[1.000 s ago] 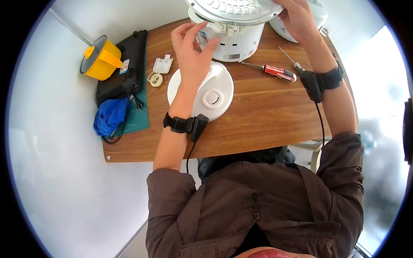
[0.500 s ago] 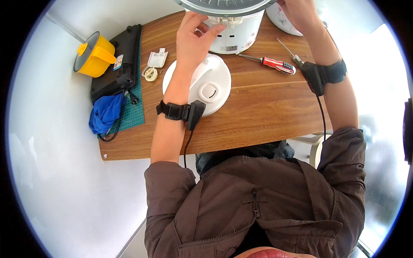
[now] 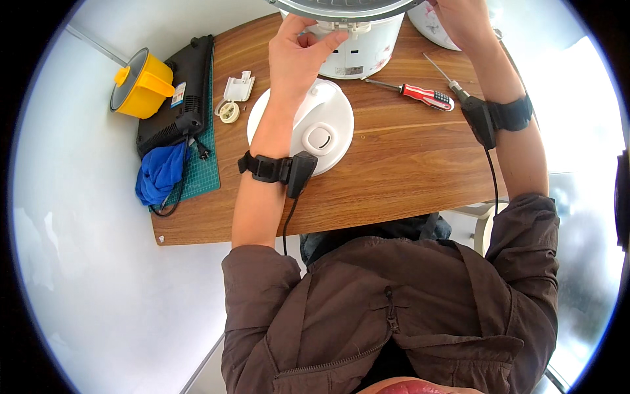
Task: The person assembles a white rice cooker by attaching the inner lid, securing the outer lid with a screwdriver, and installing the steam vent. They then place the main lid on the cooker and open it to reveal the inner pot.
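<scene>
Rice cooker (image 3: 357, 59), head view: on far part of wooden table (image 3: 407, 161), metal lid (image 3: 348, 12) at top. Left hand (image 3: 295, 59): half-curled, thumb beside white bracket (image 3: 354, 27); hold cannot be told. Right hand (image 3: 463, 25): beside lid rim, fingertips out of sight; opening and hold cannot be told.

Brown zip-front jacket (image 3: 426, 282), rolled sleeves (image 3: 259, 279), 2 black wristbands (image 3: 264, 169), thin cables (image 3: 285, 241)
</scene>
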The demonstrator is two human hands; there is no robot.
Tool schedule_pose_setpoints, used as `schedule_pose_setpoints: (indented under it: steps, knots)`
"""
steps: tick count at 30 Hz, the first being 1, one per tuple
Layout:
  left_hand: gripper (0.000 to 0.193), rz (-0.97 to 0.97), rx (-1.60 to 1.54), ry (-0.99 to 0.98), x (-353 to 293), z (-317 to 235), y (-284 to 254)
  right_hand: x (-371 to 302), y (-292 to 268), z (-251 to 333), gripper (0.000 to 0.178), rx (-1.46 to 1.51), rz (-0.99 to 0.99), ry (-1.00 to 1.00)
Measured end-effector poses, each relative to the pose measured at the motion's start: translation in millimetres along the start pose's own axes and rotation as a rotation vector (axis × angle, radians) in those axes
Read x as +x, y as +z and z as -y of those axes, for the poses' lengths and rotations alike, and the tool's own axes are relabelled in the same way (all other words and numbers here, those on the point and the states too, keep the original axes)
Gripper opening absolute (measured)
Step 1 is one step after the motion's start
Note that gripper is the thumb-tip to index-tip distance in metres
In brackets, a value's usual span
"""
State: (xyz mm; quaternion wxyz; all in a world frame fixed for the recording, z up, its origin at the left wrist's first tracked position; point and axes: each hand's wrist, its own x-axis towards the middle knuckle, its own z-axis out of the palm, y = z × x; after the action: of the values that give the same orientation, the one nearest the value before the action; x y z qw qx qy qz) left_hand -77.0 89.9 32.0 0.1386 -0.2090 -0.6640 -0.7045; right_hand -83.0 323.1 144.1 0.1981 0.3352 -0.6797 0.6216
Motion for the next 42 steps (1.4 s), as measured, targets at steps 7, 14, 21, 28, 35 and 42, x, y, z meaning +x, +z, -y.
schedule_pose_setpoints:
  steps: [7, 14, 21, 28, 35, 42]
  knots:
    - [0.035, -0.004, -0.066, -0.117, 4.6, 6.1, 3.5, -2.2, 3.2, 5.1, 0.045, -0.039, -0.044, 0.037]
    - [0.032, -0.039, -0.175, -0.083, 3.6, 5.0, 10.7, -1.3, 4.9, 6.6, 0.045, -0.032, -0.057, 0.052]
    - [0.03, -0.068, -0.132, -0.046, 2.6, 7.8, 13.7, -1.6, 0.7, -0.7, 0.053, -0.079, -0.023, -0.058]
    - [0.027, -0.059, -0.126, -0.049, 2.1, 2.0, 14.5, 2.3, -7.7, -5.6, 0.059, -0.092, 0.048, -0.078]
    - [0.021, -0.05, -0.105, -0.039, 2.0, 5.9, 13.7, -3.9, -10.0, -5.9, 0.058, -0.084, 0.069, -0.12]
    - [0.022, -0.069, -0.119, -0.077, 1.7, -0.7, 17.2, 0.9, -8.9, -9.9, 0.055, -0.095, 0.081, -0.156]
